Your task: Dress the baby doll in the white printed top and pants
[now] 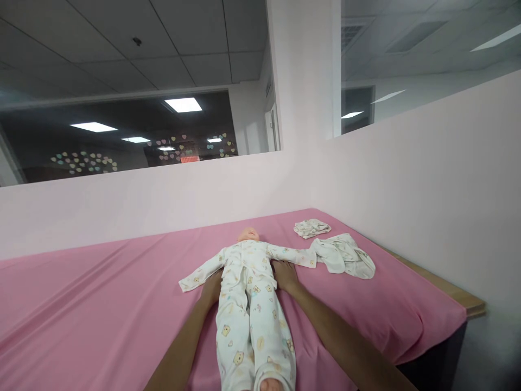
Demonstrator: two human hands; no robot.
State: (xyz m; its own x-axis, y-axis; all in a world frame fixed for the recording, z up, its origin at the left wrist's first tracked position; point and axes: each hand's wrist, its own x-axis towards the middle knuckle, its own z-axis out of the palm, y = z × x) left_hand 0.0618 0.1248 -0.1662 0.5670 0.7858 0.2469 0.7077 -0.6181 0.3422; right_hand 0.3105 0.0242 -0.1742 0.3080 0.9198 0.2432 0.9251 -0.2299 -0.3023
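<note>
A baby doll (pixel 249 234) lies on its back, head away from me, on a pink sheet (pixel 134 304). It wears a white patterned top (pixel 250 254) with both sleeves spread outward and matching trousers (pixel 254 326); one foot shows at a trouser cuff. My left hand (pixel 212 287) is against the doll's side at the waist, its fingertips hidden by the clothing. On the other side my right hand (pixel 285 273) touches the top's edge below the sleeve, with its fingers bent and partly covered. What either hand grips, if anything, is hidden.
A folded white patterned cloth (pixel 312 228) lies toward the back right corner. Nearer, a crumpled white garment (pixel 345 255) touches the doll's sleeve end. Pale walls with windows stand behind and at right. A wooden edge (pixel 443 290) shows beside the sheet.
</note>
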